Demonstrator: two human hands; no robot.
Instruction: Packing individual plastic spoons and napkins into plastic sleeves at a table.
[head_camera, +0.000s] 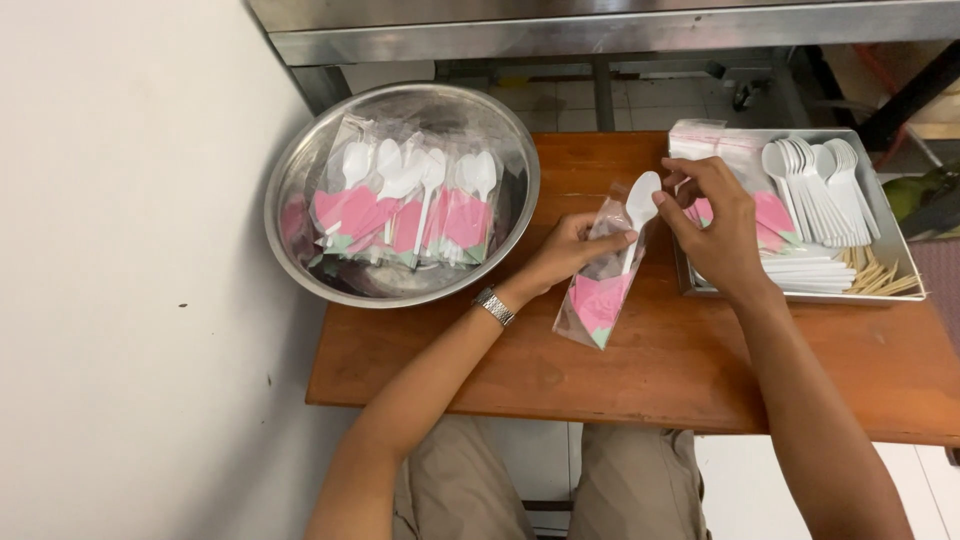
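On the wooden table (640, 380), the clear plastic sleeve (598, 290) lies just left of the metal tray (895, 262), its long axis tilted, mouth up and right. The left hand (570, 250) pinches the sleeve's upper edge; the right hand (715, 225), nearer the mouth, grips the white plastic spoon (641, 205) near its bowl, handle already down inside beside a folded pink napkin (600, 300) (glossy film, matte paper). Loose spoons (820, 185) fill the tray; packed sleeves (405, 205) rest in the round steel bowl (300, 170) far left of it.
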